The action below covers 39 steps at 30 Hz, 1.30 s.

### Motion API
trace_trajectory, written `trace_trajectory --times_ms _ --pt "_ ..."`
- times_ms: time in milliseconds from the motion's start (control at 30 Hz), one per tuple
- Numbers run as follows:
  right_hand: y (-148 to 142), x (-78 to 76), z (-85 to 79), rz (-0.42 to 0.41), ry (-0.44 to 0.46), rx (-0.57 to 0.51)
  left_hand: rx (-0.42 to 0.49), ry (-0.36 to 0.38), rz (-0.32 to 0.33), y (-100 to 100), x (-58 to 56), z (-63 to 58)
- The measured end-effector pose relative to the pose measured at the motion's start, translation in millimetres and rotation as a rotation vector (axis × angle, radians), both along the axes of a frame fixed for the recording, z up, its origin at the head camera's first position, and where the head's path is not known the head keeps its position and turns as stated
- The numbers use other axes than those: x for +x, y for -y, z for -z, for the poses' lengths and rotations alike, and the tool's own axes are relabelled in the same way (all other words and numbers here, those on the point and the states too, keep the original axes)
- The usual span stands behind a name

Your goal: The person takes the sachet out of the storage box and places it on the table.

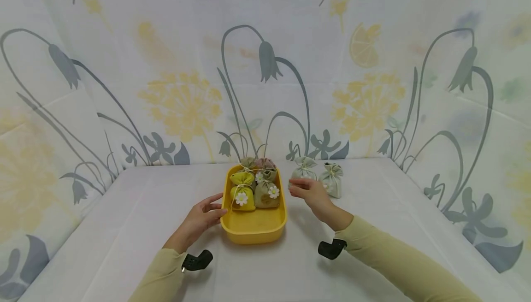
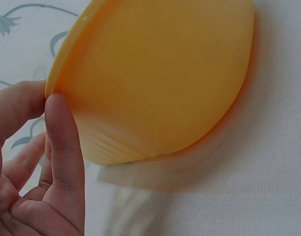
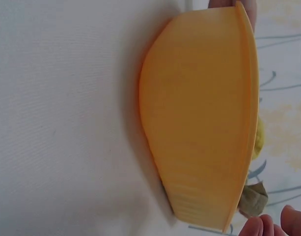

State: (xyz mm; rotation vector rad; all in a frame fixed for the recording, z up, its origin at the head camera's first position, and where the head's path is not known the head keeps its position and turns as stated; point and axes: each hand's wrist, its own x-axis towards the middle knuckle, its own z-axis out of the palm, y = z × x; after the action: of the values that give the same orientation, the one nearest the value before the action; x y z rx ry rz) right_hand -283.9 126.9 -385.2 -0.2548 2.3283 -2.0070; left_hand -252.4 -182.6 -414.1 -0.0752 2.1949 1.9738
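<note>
Left grip (image 1: 205,216) pinches the yellow tub (image 1: 254,236) on the surface (image 1: 265,269). Right grip (image 1: 313,197) looks loose, thumb and fingers apart, kinda blocking a pale pouch (image 1: 304,167). Behind: four pouches (image 1: 244,197) in the tub, second pale pouch (image 1: 335,186), floral cloth (image 1: 286,108).

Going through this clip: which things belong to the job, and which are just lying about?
Apparently part of the job:
- yellow bin, rim held by the left hand
- four pouches inside it
- two pale pouches outside, near the right hand

Just surroundings:
- floral backdrop
- white tabletop
</note>
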Motion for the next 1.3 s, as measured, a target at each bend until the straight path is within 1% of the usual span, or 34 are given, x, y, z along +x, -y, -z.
trace_trajectory --times_ms 200,300,500,700,800,933,1000,1167,1300 --pt "13.1 -4.5 -7.6 -0.022 0.034 0.000 0.002 0.002 0.001 -1.0 0.5 -0.6" --pt "19.7 -6.6 -14.5 -0.036 0.034 0.005 -0.002 0.001 0.001 -1.7 0.8 -1.1" --pt "35.2 -13.0 -27.1 -0.090 0.029 -0.008 -0.005 0.004 -0.001 -0.5 0.3 -0.8" --pt "53.6 -21.8 -35.6 -0.096 0.038 0.003 -0.005 -0.001 0.003 0.8 -1.4 0.3" --pt "60.8 -24.7 -37.0 -0.124 0.064 0.008 0.000 0.002 0.010 1.0 -1.7 1.5" --pt "68.5 -29.4 -37.3 -0.156 0.074 0.044 0.009 0.000 0.020 1.1 -2.0 1.7" --pt "72.2 -33.1 -36.7 -0.162 0.069 0.054 0.012 -0.003 0.019 1.1 -1.8 0.9" --pt "78.6 -43.2 -34.7 -0.146 0.065 0.058 0.013 -0.008 0.026 0.5 -1.6 0.2" --pt "83.9 -49.1 -32.3 -0.179 0.034 0.116 0.004 0.001 0.010 0.5 -2.1 0.5"
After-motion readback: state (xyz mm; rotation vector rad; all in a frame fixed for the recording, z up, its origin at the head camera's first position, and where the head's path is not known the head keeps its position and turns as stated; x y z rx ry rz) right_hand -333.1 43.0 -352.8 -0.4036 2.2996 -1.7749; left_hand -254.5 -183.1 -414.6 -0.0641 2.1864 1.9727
